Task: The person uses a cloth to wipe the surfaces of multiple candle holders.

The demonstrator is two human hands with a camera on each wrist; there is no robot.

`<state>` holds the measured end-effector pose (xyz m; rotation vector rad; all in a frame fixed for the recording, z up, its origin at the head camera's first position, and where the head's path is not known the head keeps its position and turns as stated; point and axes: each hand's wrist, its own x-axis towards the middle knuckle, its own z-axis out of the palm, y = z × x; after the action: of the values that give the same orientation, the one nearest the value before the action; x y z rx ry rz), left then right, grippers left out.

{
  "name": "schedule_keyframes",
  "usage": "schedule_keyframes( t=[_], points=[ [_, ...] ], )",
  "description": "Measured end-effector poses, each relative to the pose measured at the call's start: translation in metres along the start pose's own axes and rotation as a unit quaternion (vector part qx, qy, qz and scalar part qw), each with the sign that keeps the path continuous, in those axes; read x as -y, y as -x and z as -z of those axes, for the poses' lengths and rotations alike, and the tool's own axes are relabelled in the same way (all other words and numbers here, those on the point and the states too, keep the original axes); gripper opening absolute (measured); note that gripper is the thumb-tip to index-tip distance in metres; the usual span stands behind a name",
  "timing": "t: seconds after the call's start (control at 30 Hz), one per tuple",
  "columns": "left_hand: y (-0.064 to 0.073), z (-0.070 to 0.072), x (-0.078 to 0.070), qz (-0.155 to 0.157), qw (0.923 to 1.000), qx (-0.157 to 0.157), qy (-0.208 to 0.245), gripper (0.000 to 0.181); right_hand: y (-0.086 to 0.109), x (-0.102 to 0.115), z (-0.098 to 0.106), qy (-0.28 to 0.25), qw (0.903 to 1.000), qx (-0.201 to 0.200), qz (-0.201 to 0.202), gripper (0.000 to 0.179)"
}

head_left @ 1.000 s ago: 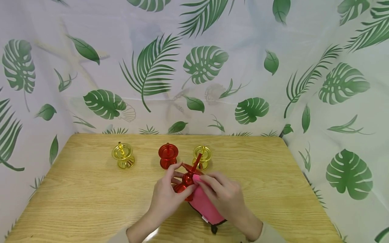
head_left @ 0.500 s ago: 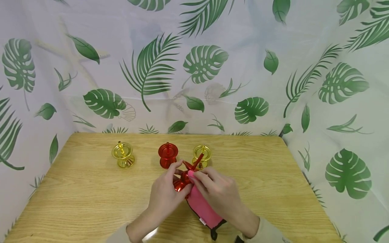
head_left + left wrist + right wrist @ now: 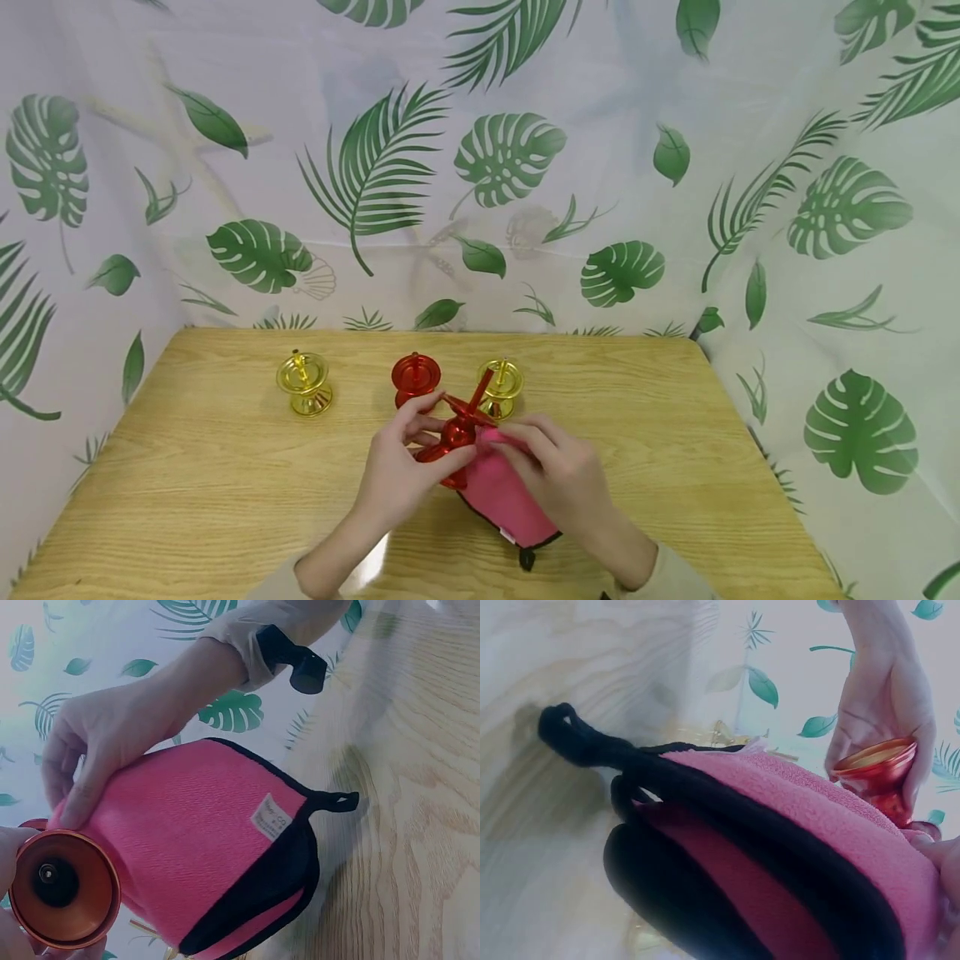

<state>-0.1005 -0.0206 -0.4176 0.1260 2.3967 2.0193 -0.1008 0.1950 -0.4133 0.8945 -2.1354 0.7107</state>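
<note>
My left hand point(image 3: 397, 471) holds a shiny red candle holder point(image 3: 456, 433) tilted above the table, fingers and thumb around its lower part. Its spike points up and to the right. In the left wrist view, the hollow underside of this candle holder point(image 3: 90, 900) faces the camera. A folded pink cloth point(image 3: 510, 504) with black edging, a white label and a loop hangs from my right hand point(image 3: 558, 475). My right fingers pinch the cloth's upper end against the holder's neck, just under the dish. In the right wrist view, the cloth point(image 3: 780, 802) covers much of the frame.
A gold candle holder point(image 3: 303, 383) stands at the back left of the wooden table point(image 3: 225, 492). Another red candle holder point(image 3: 416, 377) and a second gold one point(image 3: 510, 379) stand behind my hands, partly hidden. A leaf-patterned sheet point(image 3: 540, 275) surrounds the table.
The cloth end and my right fingers went left along the red candle holder's neck, then back right. The held candle holder tipped right, then came back more upright.
</note>
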Motion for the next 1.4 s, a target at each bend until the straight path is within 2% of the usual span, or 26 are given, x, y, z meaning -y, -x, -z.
schedule_keyframes(
  t=[0.13,0.37,0.47,0.57,0.63,0.73,0.83,1.1,1.23,1.4],
  points=[
    [0.0,0.002,-0.002,-0.003,1.0,-0.004,-0.001,0.069,0.007,-0.005,0.002,-0.009,0.9994,0.009,-0.032,0.034],
    [0.004,0.004,-0.002,-0.014,0.9996,-0.01,-0.024,0.046,0.016,-0.019,0.007,-0.014,0.9961,0.0,-0.087,0.033],
    [0.005,0.006,0.0,-0.046,0.9978,-0.004,-0.047,0.04,0.017,-0.025,0.009,-0.035,0.9925,0.003,-0.117,0.03],
    [0.007,0.008,0.001,-0.11,0.9907,0.006,-0.08,0.039,0.018,-0.03,0.012,-0.057,0.9866,0.016,-0.152,0.027],
    [0.009,0.009,0.003,-0.163,0.9804,0.01,-0.11,0.039,0.017,-0.033,0.014,-0.067,0.981,0.029,-0.18,0.025],
    [0.012,0.009,0.006,-0.236,0.9597,0.016,-0.152,0.041,0.016,-0.036,0.015,-0.087,0.971,0.046,-0.218,0.023],
    [0.014,0.009,0.008,-0.286,0.9411,0.026,-0.179,0.042,0.015,-0.04,0.016,-0.112,0.96,0.066,-0.248,0.019],
    [0.015,0.009,0.013,-0.359,0.9035,0.102,-0.21,0.038,0.007,-0.048,0.018,-0.209,0.9248,0.142,-0.285,0.012],
    [0.013,0.008,0.016,-0.392,0.8829,0.126,-0.226,0.036,0.002,-0.048,0.02,-0.241,0.9137,0.186,-0.269,0.011],
    [0.01,0.007,0.019,-0.434,0.851,0.134,-0.264,0.038,-0.002,-0.049,0.021,-0.277,0.9062,0.231,-0.221,0.012]
  ],
)
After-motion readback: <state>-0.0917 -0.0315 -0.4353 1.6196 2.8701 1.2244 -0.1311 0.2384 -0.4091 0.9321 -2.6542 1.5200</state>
